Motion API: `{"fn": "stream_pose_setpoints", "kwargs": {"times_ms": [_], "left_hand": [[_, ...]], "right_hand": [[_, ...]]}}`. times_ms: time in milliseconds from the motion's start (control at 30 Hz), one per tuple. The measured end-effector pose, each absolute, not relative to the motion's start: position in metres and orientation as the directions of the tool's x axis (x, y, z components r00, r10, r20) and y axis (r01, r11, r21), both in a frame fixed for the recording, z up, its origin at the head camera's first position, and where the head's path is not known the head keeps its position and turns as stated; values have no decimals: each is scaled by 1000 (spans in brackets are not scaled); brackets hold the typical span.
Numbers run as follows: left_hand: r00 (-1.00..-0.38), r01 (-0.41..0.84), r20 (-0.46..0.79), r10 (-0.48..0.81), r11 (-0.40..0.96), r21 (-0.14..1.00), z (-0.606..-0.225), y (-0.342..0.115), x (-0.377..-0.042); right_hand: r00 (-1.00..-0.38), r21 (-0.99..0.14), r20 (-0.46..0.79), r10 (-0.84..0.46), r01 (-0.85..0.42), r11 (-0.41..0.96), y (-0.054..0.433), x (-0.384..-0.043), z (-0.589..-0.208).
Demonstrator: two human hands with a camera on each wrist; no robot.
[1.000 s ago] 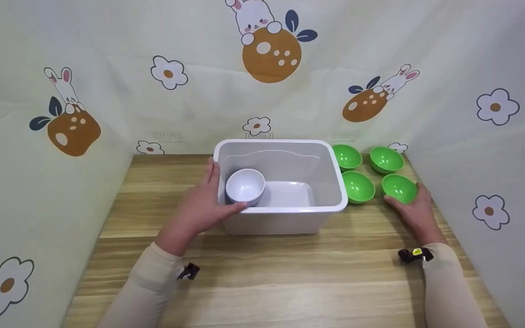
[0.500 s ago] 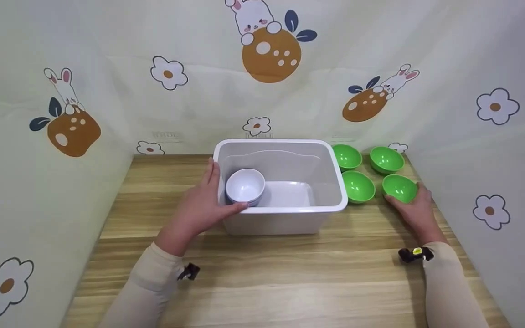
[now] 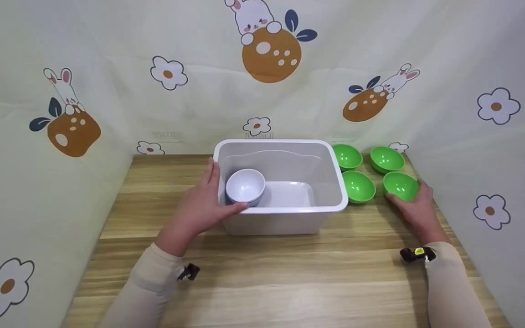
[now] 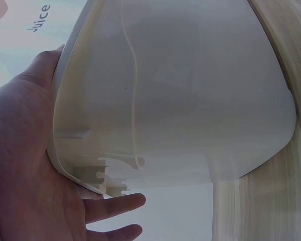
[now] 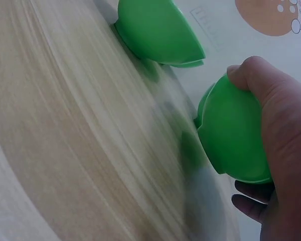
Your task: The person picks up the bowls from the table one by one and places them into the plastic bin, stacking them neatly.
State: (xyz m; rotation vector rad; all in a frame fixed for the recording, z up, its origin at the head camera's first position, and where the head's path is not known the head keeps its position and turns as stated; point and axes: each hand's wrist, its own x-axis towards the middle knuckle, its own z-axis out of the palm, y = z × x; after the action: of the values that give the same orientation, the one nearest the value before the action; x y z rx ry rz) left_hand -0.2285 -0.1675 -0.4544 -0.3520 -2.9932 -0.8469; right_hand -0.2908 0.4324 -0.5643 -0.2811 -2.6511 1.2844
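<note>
A white plastic bin (image 3: 271, 223) stands mid-table, a white bowl (image 3: 245, 187) in its left part. The bowl seems stacked, with more rims showing below its own. My left hand (image 3: 198, 207) grips the bin's near left corner, thumb on the front rim, fingers along the left wall. On the right, my right hand (image 3: 417, 212) holds the nearest green bowl (image 3: 399, 186), thumb on one side and fingers on the other. In the right wrist view this bowl (image 5: 236, 130) is tilted, with its foot seemingly just off the tabletop; fingers behind it are partly hidden.
Several green bowls stand right of the bin: one at the back right (image 3: 387, 159), one beside the bin's wall (image 3: 358, 187) and one behind that (image 3: 347, 157). Printed cloth walls (image 3: 189, 109) enclose the wooden table (image 3: 290, 282) at the back and sides.
My right hand and the green bowl in it have shifted slightly up and to the right. The left hand and the bin have stayed put.
</note>
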Motion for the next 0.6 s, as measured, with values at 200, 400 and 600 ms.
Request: {"fn": "stream_pose_setpoints", "kwargs": {"times_ms": [200, 400, 600], "left_hand": [[-976, 214, 70, 208, 827, 520, -456, -167, -229], [-976, 214, 72, 207, 825, 523, -457, -167, -230], [-976, 214, 72, 207, 831, 513, -456, -167, -229]], "right_hand": [[-967, -793, 85, 242, 81, 604, 427, -290, -554], [-973, -792, 74, 220, 77, 606, 424, -291, -546], [-975, -797, 76, 210, 67, 601, 420, -290, -538]]}}
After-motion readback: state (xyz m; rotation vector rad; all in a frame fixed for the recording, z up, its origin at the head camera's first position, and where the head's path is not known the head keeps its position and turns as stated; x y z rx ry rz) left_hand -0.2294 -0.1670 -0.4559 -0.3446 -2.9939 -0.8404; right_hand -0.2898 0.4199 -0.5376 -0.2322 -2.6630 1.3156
